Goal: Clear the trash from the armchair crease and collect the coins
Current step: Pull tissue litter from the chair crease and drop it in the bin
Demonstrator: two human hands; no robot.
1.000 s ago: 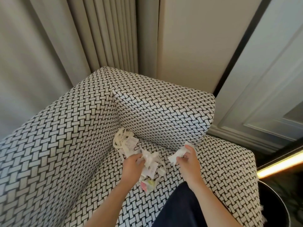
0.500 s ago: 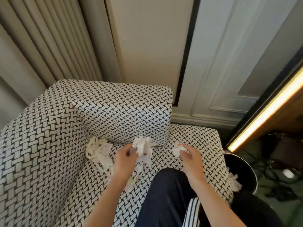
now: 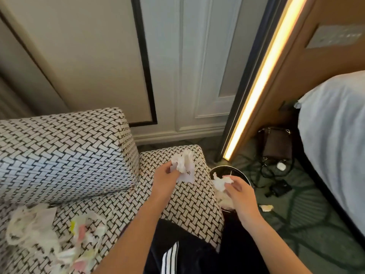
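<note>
My left hand grips a bunch of crumpled white paper and a receipt above the right end of the armchair seat. Over the round black bin beside the chair, my right hand pinches a crumpled white tissue. White paper lies in the bin under that hand. More trash, white, pink and yellow scraps, is spread on the seat at lower left near the crease under the armrest. No coins are visible.
My knee in dark trousers with white stripes rests against the seat front. A lit vertical strip and a bed stand to the right. A dark bag, cables and a paper scrap lie on the green carpet.
The view has swung right, bringing the bin and bed into sight. Both hands have carried their paper rightward; my right hand has gone from over the seat to over the bin.
</note>
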